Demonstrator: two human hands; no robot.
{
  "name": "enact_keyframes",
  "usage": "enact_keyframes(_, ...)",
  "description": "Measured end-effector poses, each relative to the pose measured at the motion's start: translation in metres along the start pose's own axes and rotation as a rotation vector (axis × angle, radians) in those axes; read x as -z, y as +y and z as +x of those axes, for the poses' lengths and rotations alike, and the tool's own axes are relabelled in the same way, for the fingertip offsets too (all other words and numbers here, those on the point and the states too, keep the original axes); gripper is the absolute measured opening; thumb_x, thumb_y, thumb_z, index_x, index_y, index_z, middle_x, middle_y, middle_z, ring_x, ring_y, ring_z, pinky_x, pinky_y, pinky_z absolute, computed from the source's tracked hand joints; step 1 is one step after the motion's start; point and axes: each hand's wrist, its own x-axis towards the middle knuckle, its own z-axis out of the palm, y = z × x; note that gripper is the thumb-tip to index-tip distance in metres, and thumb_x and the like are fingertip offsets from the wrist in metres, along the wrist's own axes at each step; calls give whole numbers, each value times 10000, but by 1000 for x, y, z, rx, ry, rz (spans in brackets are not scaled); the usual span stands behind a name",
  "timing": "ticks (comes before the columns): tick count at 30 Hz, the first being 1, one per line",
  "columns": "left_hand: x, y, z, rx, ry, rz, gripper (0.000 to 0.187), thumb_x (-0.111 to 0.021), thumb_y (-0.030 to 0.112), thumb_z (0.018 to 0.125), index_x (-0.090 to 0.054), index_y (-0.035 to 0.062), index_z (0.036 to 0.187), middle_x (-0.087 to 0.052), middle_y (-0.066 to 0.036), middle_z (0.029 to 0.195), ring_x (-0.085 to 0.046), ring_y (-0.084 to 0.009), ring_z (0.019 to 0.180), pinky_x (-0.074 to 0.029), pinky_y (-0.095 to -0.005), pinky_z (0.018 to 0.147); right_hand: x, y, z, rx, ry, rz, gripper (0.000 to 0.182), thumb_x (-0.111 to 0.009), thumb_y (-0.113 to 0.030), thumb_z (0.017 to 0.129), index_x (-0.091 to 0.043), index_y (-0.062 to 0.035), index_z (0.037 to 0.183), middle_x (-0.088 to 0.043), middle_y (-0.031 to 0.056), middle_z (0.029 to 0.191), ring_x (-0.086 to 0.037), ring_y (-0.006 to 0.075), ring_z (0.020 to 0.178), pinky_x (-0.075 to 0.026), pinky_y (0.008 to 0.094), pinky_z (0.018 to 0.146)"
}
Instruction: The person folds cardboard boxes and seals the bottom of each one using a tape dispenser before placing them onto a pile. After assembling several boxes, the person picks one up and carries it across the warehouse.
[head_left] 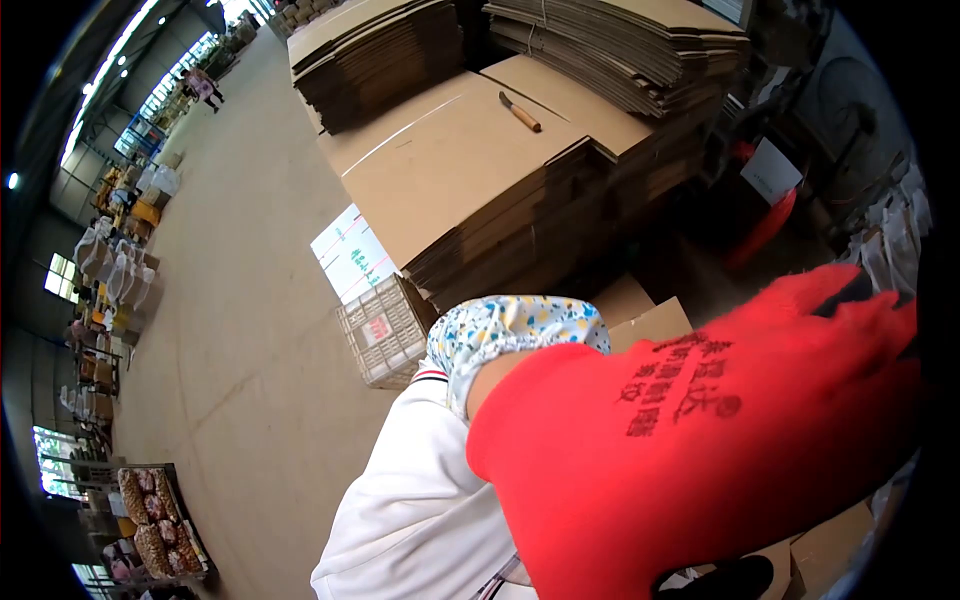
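Note:
My left hand (640,440) is very close to the camera and fills the lower right. It wears a red work glove with dark printed characters on the back and black coating on the finger side. A patterned cuff (515,325) and a white sleeve (410,500) lead to it from the left. The fingers reach into the dark right edge, so their closing and anything they hold are hidden. Beyond the hand, a knife with a wooden handle (524,118) lies on a stack of flat cardboard (440,160). My right hand does not show.
More bundled cardboard (620,50) sits at the back of the stack. A woven plastic crate (380,335) and a white printed box (353,250) stand on the floor beside it. Loaded sacks (155,520) lie at lower left. A person (203,88) is far off in the hall.

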Motion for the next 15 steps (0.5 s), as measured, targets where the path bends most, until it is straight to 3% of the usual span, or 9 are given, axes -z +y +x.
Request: enact_keyframes(15, 10, -6, 1, 41, -16, -24, 947, -752, 177, 652, -255, -41, 1428, -494, -214, 1296, -394, -333, 1309, -259, -462, 1092, -9, 5, 2, -7, 49, 2, 422, -474, -431, 922, -544, -35, 1051, -628, 201, 1019, -604, 336, 919, -465, 394, 818)
